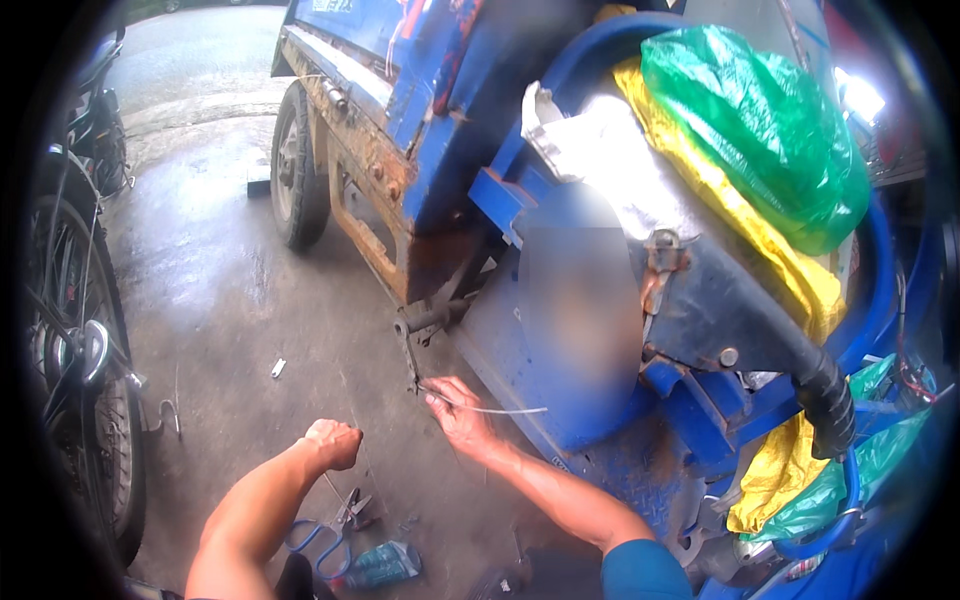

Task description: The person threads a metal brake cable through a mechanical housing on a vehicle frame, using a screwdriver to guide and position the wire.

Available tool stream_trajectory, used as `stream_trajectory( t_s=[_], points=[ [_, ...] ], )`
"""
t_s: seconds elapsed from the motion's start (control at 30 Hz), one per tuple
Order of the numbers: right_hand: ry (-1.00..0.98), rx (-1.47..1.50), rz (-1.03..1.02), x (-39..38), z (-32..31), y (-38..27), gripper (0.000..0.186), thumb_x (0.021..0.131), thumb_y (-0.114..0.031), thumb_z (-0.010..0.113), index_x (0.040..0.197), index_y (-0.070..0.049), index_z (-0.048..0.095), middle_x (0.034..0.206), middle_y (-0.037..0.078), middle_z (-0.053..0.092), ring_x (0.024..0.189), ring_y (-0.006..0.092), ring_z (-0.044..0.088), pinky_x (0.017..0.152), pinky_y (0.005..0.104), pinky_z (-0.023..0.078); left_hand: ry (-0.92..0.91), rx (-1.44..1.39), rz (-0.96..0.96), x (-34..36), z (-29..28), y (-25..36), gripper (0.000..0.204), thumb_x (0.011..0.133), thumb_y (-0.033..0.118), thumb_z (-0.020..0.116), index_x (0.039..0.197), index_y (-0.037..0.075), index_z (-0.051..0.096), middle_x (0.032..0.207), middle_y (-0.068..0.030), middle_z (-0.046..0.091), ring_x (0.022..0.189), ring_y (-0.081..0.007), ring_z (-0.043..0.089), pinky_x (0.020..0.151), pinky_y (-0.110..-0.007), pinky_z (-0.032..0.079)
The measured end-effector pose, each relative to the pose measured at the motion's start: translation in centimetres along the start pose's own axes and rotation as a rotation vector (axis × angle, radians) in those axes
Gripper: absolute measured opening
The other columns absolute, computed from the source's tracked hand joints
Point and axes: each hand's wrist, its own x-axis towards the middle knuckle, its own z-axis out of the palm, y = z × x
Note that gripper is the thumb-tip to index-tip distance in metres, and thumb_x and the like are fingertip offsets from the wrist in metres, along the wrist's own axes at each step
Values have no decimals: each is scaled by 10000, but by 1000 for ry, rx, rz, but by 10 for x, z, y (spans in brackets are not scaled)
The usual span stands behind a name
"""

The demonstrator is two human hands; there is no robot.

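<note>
Head view is showing the right hand [462, 418] pinching a pale cable [510, 411] beside a metal lever [408, 357], its free end sticking out, work seemingly remaining unfinished, while the left hand [334, 445] is making a fist, contents impossible to tell.

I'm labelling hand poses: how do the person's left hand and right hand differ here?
The left hand is curled into a fist, while the right hand pinches a thin pale wire. The left hand is well apart from the metal lever; the right hand is close by its lower end. Both hands are bare.
</note>
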Motion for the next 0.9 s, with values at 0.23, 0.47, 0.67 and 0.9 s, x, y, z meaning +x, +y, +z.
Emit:
stream_trajectory(
  t_s=[0.23, 0.47, 0.67, 0.9],
  points=[
    [18, -59, -75, -5, -8, 1, 248, 926, -198, 563, 1133, -73, 617, 1128, 109, 605, 1038, 313, 593, 849, 374, 497, 5, 12, 2, 9, -10, 6, 290, 768, 133, 537, 1021, 61, 659, 1009, -158, 684, 972, -313, 660, 800, -411, 533],
    [98, -119, -78, -16, 5, -11, 219, 905, -173, 587, 1096, -82, 642, 1134, 92, 614, 979, 306, 628, 799, 367, 519, 18, 14, 12, 7, -10, 8, 287, 763, 131, 539, 1012, 63, 664, 1009, -157, 686, 969, -313, 661, 795, -413, 533],
    [72, -141, -36, -19, 7, -22, 222, 913, -197, 586, 1090, -80, 652, 1128, 101, 622, 972, 306, 631, 792, 354, 522, 48, 1, 10, 5, 1, 2, 249, 809, 142, 523, 992, 67, 676, 990, -170, 692, 954, -309, 672, 791, -409, 541],
    [66, -125, -45, -9, -8, -27, 238, 926, -203, 559, 1063, -29, 643, 1074, 152, 638, 1000, 342, 611, 834, 368, 503, 72, 18, 23, 5, -9, 2, 227, 729, 103, 556, 921, 67, 672, 885, -155, 693, 867, -324, 679, 711, -422, 551]
  ],
)
